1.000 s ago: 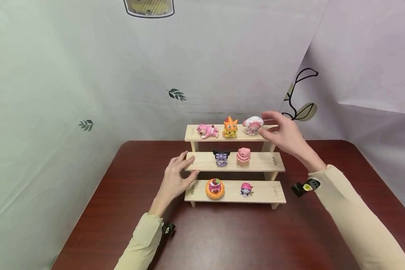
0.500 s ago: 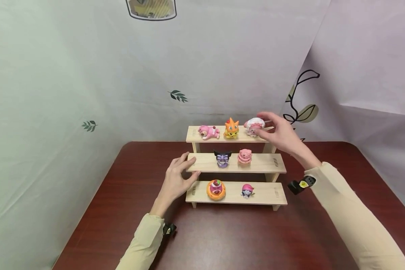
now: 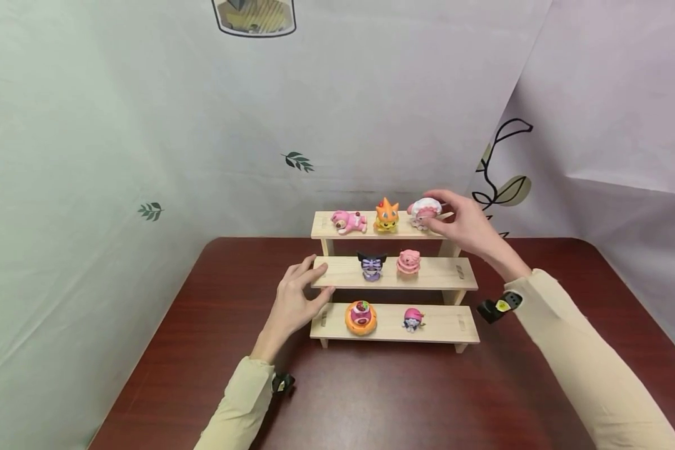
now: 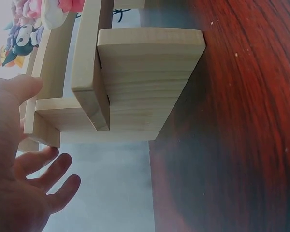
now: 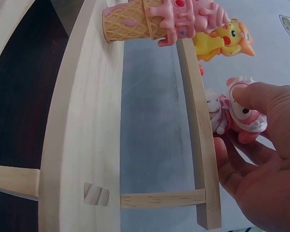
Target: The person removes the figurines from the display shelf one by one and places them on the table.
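Observation:
My right hand (image 3: 468, 226) pinches a pink figurine with a white bonnet (image 3: 427, 206) at the right of the top tier of a wooden three-tier display stand (image 3: 439, 272). In the right wrist view the thumb presses the figurine's head while the fingers curl behind it. At the stand's left end, my left hand (image 3: 295, 296) holds the end of the middle tier, thumb and index finger to either side of the board. The left wrist view shows its other fingers loosely bent beyond the board's end. Beside the bonneted figurine stands a yellow figurine in an orange spiked hat (image 3: 386, 216).
A pink bear figurine (image 3: 349, 222) lies on the top tier. The middle tier bears a purple-and-black figurine (image 3: 372, 266) and a pink ice-cream-cone figurine (image 3: 409, 262). Below are an orange ring-shaped figurine (image 3: 361, 317) and a small pink-capped figurine (image 3: 413, 319). The table (image 3: 371, 400) is dark red.
My right hand has moved slightly left and closed its thumb and fingers on the bonneted figurine, which now tilts a little. The left hand stays at the stand; the head view shifted slightly.

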Demonstrator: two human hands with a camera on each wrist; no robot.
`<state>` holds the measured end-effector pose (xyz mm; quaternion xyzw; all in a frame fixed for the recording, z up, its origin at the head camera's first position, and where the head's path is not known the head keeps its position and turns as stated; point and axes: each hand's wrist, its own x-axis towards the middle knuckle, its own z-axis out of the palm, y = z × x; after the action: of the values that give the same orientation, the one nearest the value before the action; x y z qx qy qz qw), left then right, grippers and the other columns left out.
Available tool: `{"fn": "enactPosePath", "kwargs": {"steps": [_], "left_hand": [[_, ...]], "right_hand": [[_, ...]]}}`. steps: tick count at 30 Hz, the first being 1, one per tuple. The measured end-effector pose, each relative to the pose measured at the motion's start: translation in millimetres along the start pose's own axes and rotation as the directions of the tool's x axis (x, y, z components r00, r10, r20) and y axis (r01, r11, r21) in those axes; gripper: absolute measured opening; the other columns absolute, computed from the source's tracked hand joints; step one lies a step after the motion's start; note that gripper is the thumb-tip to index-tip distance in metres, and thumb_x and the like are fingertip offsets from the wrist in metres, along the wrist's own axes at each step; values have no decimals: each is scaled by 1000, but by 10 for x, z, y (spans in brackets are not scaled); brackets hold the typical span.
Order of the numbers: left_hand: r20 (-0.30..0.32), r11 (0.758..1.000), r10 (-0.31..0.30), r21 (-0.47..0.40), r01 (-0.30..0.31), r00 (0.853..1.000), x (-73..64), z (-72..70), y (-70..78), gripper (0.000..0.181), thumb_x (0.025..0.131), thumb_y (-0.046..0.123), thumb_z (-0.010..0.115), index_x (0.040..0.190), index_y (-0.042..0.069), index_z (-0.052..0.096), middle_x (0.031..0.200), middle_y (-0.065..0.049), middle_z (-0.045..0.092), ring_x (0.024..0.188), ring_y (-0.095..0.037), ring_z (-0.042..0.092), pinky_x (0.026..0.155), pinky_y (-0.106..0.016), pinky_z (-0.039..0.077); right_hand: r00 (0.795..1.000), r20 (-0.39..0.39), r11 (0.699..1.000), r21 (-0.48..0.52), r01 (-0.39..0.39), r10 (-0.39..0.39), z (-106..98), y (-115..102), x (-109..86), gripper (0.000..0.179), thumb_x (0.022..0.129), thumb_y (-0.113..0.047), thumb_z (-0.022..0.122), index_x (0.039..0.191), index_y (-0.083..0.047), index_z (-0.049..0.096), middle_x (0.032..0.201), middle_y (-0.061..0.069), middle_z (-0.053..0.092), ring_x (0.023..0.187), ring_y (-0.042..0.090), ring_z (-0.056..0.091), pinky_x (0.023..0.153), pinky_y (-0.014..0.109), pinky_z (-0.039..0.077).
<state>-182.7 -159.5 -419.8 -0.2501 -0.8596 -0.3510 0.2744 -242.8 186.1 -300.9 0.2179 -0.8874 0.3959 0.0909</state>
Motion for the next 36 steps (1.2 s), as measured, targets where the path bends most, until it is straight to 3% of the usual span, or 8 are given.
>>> {"fn": "enactPosePath", "kwargs": {"steps": [11, 17, 36], "left_hand": [[22, 999, -32, 6, 32, 999, -25, -3, 13, 46, 81, 19, 83, 122, 0, 71, 133, -27, 58, 113, -41, 56, 91, -58, 46], [7, 1000, -4, 20, 4, 1000, -29, -3, 6, 46, 80, 18, 84, 120, 0, 72, 131, -27, 60, 111, -41, 57, 89, -57, 48], [-3, 1000, 9, 0, -9, 1000, 3, -9, -11, 45, 79, 17, 84, 119, -1, 73, 130, -29, 59, 110, -43, 57, 90, -58, 46]], "right_hand": [[1000, -8, 1000, -11, 2, -2, 5, 31, -20, 43, 93, -15, 73, 132, -4, 59, 118, 17, 63, 97, 31, 61, 76, 36, 47], [1000, -17, 999, -28, 16, -16, 15, 43, -35, 44, 92, -17, 74, 132, -4, 60, 116, 16, 64, 95, 31, 61, 75, 35, 47], [994, -81, 997, -30, 67, -69, -39, -184, -200, 41, 89, -15, 76, 127, -6, 64, 109, 12, 66, 86, 24, 62, 68, 22, 45]]}}
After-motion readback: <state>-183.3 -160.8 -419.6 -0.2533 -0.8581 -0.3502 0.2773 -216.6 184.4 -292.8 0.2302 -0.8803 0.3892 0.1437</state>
